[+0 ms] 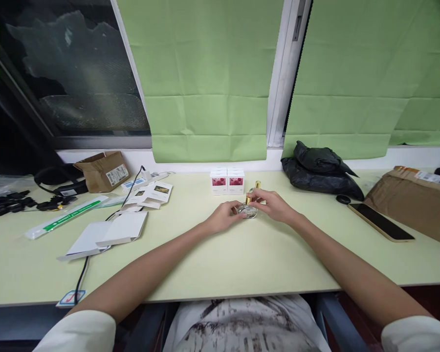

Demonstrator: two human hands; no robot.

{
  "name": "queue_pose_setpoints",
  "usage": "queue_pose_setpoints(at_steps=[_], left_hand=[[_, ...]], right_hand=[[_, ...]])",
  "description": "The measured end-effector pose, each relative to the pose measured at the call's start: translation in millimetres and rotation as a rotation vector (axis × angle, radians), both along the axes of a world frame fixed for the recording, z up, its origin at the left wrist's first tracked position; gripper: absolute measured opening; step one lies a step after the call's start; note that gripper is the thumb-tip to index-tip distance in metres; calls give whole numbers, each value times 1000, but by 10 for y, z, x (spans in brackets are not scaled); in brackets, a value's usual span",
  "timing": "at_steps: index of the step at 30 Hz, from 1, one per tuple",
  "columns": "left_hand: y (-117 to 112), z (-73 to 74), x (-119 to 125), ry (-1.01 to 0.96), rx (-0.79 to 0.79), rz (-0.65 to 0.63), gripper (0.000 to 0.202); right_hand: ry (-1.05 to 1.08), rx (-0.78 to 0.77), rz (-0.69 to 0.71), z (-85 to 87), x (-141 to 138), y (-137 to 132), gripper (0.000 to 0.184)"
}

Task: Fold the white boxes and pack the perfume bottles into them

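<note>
A small clear glass perfume bottle (248, 211) with a gold top stands on the table in front of me. My left hand (224, 216) is closed on its left side, fingertips and thumb against the glass. My right hand (273, 205) pinches the gold top (248, 200) from the right; whether that top is a loose cap or the fixed neck cannot be made out. Just behind my right fingers, another gold cap (257, 184) pokes up, its lower part mostly hidden. Beyond both hands, several small white boxes (227, 182) with pink-red pictures are grouped together.
Left lie flattened white cartons (122, 228), a green-and-white plastic sleeve (71, 217), a black cable (81, 278) and an open brown box (105, 172). To the right are a black plastic bag (320, 171), a phone (381, 222) and a large brown parcel (412, 205).
</note>
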State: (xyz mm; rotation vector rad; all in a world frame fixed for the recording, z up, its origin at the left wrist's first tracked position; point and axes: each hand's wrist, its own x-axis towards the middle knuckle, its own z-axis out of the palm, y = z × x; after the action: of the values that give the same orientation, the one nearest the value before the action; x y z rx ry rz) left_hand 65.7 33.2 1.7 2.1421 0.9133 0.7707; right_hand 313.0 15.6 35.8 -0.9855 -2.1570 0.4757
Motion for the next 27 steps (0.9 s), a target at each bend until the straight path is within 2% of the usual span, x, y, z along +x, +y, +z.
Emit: queue_pose_setpoints(at_steps=[7, 16, 18, 20, 21, 24, 27], left_hand=[[-10, 24, -4, -5, 40, -18, 45], [7, -20, -11, 32, 81, -27, 45], [59, 33, -61, 60, 47, -61, 62], [152, 172, -187, 89, -8, -88, 84], [209, 273, -288, 115, -36, -86, 82], [378, 616, -751, 246, 57, 115, 62], [472, 838, -1341, 592, 272, 492, 59]], right_hand=[[4, 12, -9, -64, -10, -18, 21], [20, -19, -49, -219, -45, -67, 49], [2, -40, -50, -239, -33, -57, 45], [-6, -55, -62, -254, -10, -41, 42], [-8, -60, -71, -259, 4, -33, 42], [-32, -69, -76, -257, 48, -17, 35], [-87, -92, -75, -215, 95, -19, 26]])
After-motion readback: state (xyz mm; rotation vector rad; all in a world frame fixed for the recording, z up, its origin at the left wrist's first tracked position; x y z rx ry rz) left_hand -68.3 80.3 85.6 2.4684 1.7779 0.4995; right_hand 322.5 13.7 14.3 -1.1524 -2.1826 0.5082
